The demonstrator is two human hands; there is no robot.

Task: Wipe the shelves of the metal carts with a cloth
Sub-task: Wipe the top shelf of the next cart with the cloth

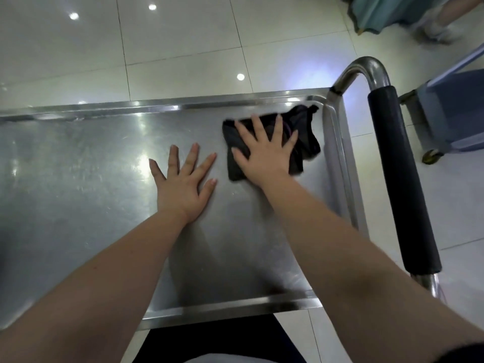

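The metal cart's top shelf [78, 179] fills the middle of the view, shiny steel with a raised rim. A black cloth [306, 137] lies crumpled near the shelf's far right corner. My right hand [264, 150] presses flat on the cloth with fingers spread and straight. My left hand [183, 182] rests flat on the bare steel just left of the cloth, fingers spread, holding nothing.
The cart's curved handle [398, 174] with a black foam grip rises along the right side. A blue wheeled bin [445, 119] stands on the tiled floor [170, 35] to the right. Another person's foot [437, 27] and teal fabric [379, 11] show at the top right.
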